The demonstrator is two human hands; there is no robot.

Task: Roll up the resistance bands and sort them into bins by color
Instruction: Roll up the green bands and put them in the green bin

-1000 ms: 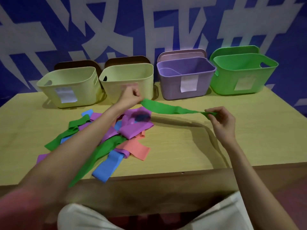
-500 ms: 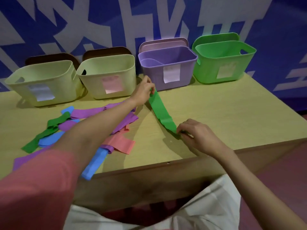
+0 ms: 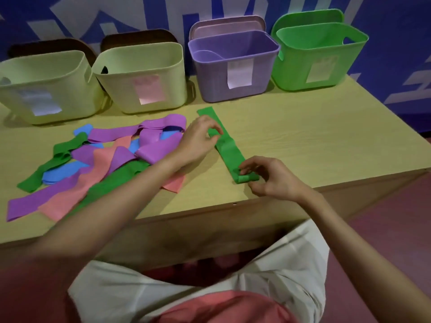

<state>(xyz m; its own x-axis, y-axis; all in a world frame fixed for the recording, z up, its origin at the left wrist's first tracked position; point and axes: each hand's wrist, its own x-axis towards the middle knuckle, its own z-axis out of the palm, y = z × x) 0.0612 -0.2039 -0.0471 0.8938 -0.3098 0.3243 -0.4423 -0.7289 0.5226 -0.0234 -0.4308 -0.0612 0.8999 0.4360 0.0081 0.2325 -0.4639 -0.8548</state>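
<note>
Where 4 bins (image 3: 233, 66) stand: wood tbl (image 3: 303, 136), blue wall (image 3: 396, 43).

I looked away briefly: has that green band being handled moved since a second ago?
Yes. The green band was stretched in the air sideways; now it lies flat on the table, running from the purple bin toward the near edge.

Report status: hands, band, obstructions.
Left hand pinches flat green rubber band mid-length. Right hand grips its rolled near end. Nothing blocks the green plastic bin.
</note>
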